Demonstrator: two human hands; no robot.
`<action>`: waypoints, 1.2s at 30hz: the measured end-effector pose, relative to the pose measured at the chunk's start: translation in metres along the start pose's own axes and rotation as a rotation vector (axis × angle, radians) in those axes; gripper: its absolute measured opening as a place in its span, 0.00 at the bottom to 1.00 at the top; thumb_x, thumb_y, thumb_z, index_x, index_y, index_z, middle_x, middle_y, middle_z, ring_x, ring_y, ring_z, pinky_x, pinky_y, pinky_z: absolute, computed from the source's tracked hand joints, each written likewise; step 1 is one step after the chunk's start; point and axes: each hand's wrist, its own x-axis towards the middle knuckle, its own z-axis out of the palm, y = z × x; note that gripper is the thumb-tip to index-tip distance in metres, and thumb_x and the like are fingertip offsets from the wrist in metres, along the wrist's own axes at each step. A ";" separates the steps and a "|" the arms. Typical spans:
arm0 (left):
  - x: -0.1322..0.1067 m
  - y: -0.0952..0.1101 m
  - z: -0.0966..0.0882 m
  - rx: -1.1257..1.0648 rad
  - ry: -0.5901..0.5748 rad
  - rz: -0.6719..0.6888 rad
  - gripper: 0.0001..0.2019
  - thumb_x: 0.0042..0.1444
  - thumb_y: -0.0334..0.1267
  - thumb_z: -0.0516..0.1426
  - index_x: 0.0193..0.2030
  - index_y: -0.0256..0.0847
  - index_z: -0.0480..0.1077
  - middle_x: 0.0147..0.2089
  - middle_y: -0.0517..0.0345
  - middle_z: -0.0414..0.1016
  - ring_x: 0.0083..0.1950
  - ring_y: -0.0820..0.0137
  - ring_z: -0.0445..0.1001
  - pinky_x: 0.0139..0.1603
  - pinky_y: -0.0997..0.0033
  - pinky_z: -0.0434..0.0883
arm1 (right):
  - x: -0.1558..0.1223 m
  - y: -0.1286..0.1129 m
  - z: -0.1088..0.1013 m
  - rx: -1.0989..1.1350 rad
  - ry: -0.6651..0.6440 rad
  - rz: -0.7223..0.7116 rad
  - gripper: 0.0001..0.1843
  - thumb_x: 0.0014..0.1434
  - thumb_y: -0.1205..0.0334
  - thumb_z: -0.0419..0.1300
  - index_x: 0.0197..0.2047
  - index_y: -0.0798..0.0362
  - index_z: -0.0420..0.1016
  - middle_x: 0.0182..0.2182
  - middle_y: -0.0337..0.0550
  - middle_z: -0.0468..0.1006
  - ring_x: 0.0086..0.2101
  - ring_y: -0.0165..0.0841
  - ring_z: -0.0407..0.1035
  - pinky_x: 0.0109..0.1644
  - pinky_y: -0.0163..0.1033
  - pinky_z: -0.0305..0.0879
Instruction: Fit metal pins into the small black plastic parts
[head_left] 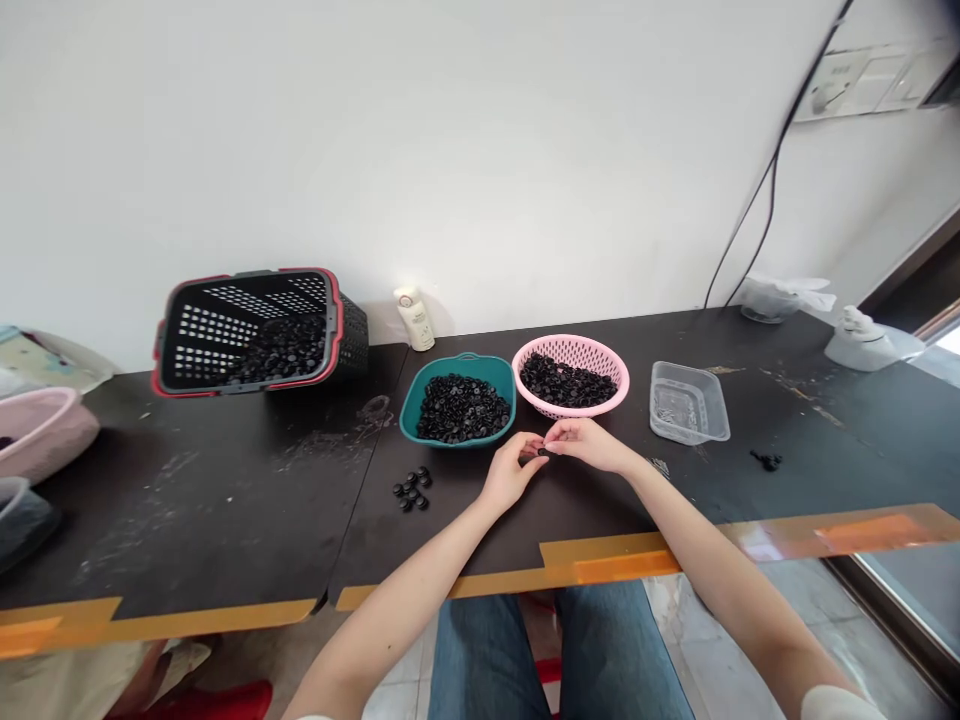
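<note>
Head view: small black piece (544, 453) is at your fingertips, over the counter (262, 540), just in front of the pink basket (574, 350). Left hand (510, 470) fingers pinch it; right hand (589, 443) fingers look closed on it too, exact contact too small to tell. Slip risk: tiny part, fingertip-only grip; if dropped, it could bounce into the basket or the teal basin (411, 405), both full of similar black pieces, and get lost. Your right forearm is near thin loose pins (660, 467); a sweep could scatter them. Clear tub (679, 430) beyond; loose black discs (413, 494) left.
</note>
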 end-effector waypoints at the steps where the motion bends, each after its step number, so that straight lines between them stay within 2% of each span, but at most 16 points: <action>1: 0.000 0.000 0.000 0.005 0.002 -0.002 0.11 0.54 0.33 0.59 0.45 0.40 0.68 0.42 0.56 0.73 0.43 0.70 0.73 0.48 0.66 0.72 | 0.003 0.003 0.004 0.029 0.019 0.001 0.13 0.50 0.54 0.64 0.34 0.55 0.75 0.28 0.41 0.77 0.31 0.33 0.70 0.38 0.40 0.67; 4: -0.001 -0.001 -0.001 0.028 0.018 -0.029 0.12 0.54 0.33 0.59 0.45 0.41 0.67 0.41 0.56 0.73 0.42 0.70 0.74 0.47 0.66 0.73 | 0.005 0.013 0.009 0.073 0.090 -0.010 0.14 0.47 0.54 0.66 0.34 0.54 0.75 0.31 0.42 0.77 0.33 0.34 0.72 0.42 0.43 0.69; 8: 0.000 -0.002 0.001 0.029 0.013 -0.047 0.14 0.53 0.33 0.59 0.47 0.41 0.67 0.41 0.56 0.74 0.40 0.71 0.75 0.45 0.67 0.73 | -0.002 0.014 0.009 0.024 0.151 -0.072 0.12 0.50 0.55 0.65 0.34 0.53 0.73 0.31 0.43 0.77 0.32 0.35 0.73 0.41 0.43 0.70; 12: -0.001 -0.001 0.001 0.034 0.017 -0.043 0.15 0.54 0.34 0.59 0.48 0.42 0.66 0.41 0.56 0.75 0.40 0.71 0.75 0.46 0.67 0.74 | -0.008 0.004 0.011 -0.103 0.139 -0.109 0.07 0.53 0.59 0.62 0.34 0.51 0.70 0.30 0.41 0.77 0.30 0.35 0.73 0.37 0.41 0.70; 17: -0.002 0.001 0.000 0.067 0.007 -0.022 0.15 0.55 0.35 0.59 0.49 0.42 0.66 0.43 0.55 0.75 0.42 0.70 0.76 0.47 0.67 0.73 | -0.012 -0.004 0.011 -0.209 0.129 -0.131 0.03 0.54 0.62 0.59 0.32 0.50 0.68 0.30 0.41 0.77 0.30 0.35 0.73 0.37 0.40 0.69; 23: -0.004 0.001 0.000 0.104 -0.035 0.013 0.14 0.58 0.37 0.56 0.51 0.42 0.65 0.47 0.54 0.75 0.46 0.69 0.75 0.49 0.66 0.73 | -0.015 -0.005 0.010 -0.353 0.137 -0.174 0.02 0.54 0.65 0.57 0.31 0.50 0.67 0.29 0.40 0.76 0.29 0.34 0.70 0.35 0.38 0.66; 29: -0.004 0.001 -0.002 0.211 -0.125 0.115 0.16 0.61 0.35 0.53 0.56 0.43 0.63 0.51 0.54 0.73 0.50 0.69 0.73 0.54 0.65 0.70 | -0.019 -0.010 0.011 -0.520 0.102 -0.208 0.05 0.55 0.69 0.55 0.29 0.50 0.66 0.28 0.39 0.74 0.28 0.32 0.67 0.34 0.36 0.61; 36: -0.004 0.002 -0.004 0.187 -0.135 0.102 0.17 0.61 0.35 0.52 0.57 0.43 0.62 0.51 0.53 0.74 0.50 0.68 0.74 0.54 0.64 0.70 | -0.019 -0.009 0.012 -0.519 0.115 -0.244 0.06 0.54 0.70 0.55 0.29 0.51 0.64 0.27 0.37 0.72 0.27 0.30 0.66 0.33 0.34 0.61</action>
